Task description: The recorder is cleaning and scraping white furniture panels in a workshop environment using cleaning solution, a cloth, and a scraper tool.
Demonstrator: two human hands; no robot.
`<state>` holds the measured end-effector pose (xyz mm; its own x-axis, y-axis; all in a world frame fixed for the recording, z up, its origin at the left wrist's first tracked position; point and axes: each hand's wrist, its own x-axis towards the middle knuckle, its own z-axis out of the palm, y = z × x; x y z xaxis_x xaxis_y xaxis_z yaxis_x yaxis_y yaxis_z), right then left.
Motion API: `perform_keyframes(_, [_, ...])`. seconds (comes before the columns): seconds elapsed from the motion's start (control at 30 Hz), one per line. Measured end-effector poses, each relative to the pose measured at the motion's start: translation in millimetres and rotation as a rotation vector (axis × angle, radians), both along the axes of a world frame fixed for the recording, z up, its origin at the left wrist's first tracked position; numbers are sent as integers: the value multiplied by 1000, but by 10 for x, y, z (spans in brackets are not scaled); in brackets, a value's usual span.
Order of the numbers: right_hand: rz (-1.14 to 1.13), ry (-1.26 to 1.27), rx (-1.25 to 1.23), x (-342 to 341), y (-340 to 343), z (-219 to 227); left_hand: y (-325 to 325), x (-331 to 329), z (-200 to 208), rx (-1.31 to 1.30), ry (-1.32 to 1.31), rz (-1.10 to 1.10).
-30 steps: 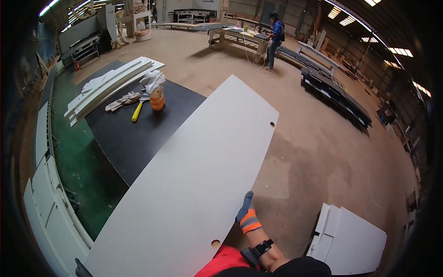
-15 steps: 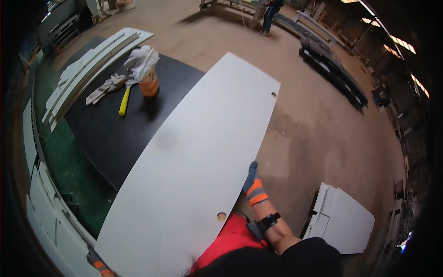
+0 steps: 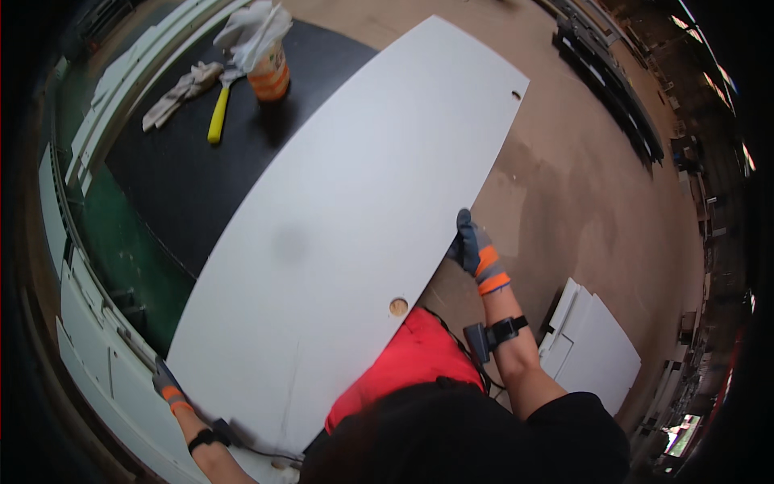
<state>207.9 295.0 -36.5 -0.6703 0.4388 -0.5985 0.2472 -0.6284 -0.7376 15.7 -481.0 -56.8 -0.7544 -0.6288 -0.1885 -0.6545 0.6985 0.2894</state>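
A long white panel (image 3: pixel 339 185) with round holes near its right edge stretches across the middle, from near my body to the far right. My right hand (image 3: pixel 476 248), in a grey and orange work glove, grips the panel's right edge, its other fingers partly hidden beneath. At the near left corner my left hand (image 3: pixel 169 384), gloved alike, holds the panel's edge. The panel's far left side overlaps a black tabletop (image 3: pixel 185 177). Black devices are strapped to both my wrists.
On the black top lie a yellow-handled scraper (image 3: pixel 218 113), pale gloves (image 3: pixel 181 95) and an orange-and-white tub (image 3: pixel 270 74) with a whitish cloth or bag on it. White panels lie stacked at the left (image 3: pixel 105 355) and the lower right (image 3: pixel 592 343). Dark lengths (image 3: pixel 609 89) rest on the floor beyond.
My view has tilted down, so the scene sits higher in the picture and more of my left arm shows. Both hands still hold the white panel.
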Motion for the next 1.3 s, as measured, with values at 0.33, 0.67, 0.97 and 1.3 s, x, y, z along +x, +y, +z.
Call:
perform_keyframes(0.33, [123,-193,276,-200,-12,252,339,-683,-53,-287,63,-230])
perform_keyframes(0.67, [422,-428,482,-174,232,275,1545,-929,199,83,853,-484])
perform_keyframes(0.97, [1434,-865,467,-1221,608,1438,3832,-1518,631,960,1077,-519])
perform_keyframes(1.3, [929,1021,2017,-4019,509,2300,4854,-3588,559,36,621,-608])
